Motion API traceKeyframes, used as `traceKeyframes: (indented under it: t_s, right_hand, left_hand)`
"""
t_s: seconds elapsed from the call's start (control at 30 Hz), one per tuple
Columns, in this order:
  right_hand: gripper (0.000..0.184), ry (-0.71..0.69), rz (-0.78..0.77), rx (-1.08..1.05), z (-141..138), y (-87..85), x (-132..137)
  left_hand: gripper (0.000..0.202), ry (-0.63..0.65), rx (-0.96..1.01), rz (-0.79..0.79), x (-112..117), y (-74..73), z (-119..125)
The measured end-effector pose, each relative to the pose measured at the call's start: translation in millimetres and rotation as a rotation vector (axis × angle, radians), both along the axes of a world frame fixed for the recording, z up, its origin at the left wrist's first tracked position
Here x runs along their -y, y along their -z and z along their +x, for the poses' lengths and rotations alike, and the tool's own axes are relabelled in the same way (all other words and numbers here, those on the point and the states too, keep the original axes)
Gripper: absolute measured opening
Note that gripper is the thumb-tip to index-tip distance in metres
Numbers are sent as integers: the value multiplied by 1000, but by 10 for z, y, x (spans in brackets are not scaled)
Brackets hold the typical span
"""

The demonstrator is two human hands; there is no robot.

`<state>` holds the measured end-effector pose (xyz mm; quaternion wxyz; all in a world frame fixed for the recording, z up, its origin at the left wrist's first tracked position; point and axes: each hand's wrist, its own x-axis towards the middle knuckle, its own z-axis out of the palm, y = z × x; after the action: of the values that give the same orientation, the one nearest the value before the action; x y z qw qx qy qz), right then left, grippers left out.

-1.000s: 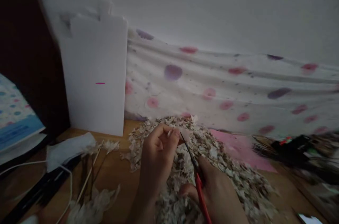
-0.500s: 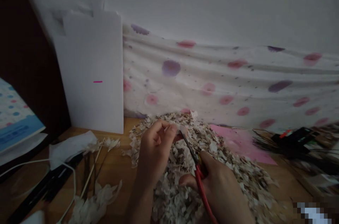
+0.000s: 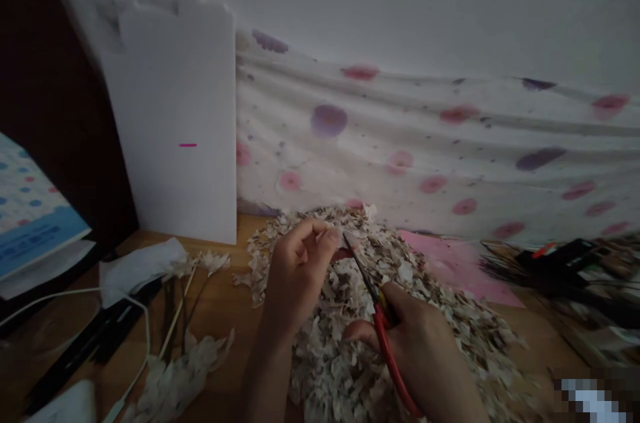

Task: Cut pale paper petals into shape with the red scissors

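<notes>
My left hand [image 3: 305, 263] is closed, its thumb and forefinger pinching a small pale petal-like piece [image 3: 350, 236]. In my right hand [image 3: 420, 336] is a pair of scissors [image 3: 387, 349] with red handles and dark blades. The blade tips reach the pale piece just right of my left fingertips. Whether the blades are fully closed on it I cannot tell. Beneath both hands spreads a big heap of dry whitish petal-like scraps [image 3: 330, 349], partly hidden by my arms.
A white board [image 3: 185, 89] leans on the wall beside a flowered cloth [image 3: 370, 136]. Pink paper [image 3: 465, 269] and dark thin wires [image 3: 505, 266] lie to the right. On the left are pale artificial-looking flowers [image 3: 180, 369], a white cable [image 3: 137, 306] and a blue-and-white box [image 3: 35, 209].
The whole view has shifted slightly. My hands keep the same grips, with the scissor tips still at the pale piece; the scissors look a little more closed.
</notes>
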<state>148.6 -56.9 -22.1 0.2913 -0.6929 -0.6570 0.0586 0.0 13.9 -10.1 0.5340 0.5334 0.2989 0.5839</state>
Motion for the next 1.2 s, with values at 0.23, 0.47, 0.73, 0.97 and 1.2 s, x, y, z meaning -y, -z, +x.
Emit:
traceKeyframes:
  t_s: [0.23,0.47,0.73,0.97,1.2]
  right_hand:
    - [63,30,-72,8,22,-38,22]
    - [53,-48,-42,96,113,16,49]
    - [54,-34,-48,81,76,-27,34]
    - [60,-16,-62,24,66,-30,19]
    - [55,-59,-43,-56,92,5,22]
  left_hand:
    - [24,73,35,-26,-39,3,-18]
    - [23,65,63,-35,-44,-5,-13]
    - [23,65,102,-60,-11,-63,-19]
    - [16,81,104,-36,-65,-25,-33]
    - [17,66,57,-18,-65,-33,11]
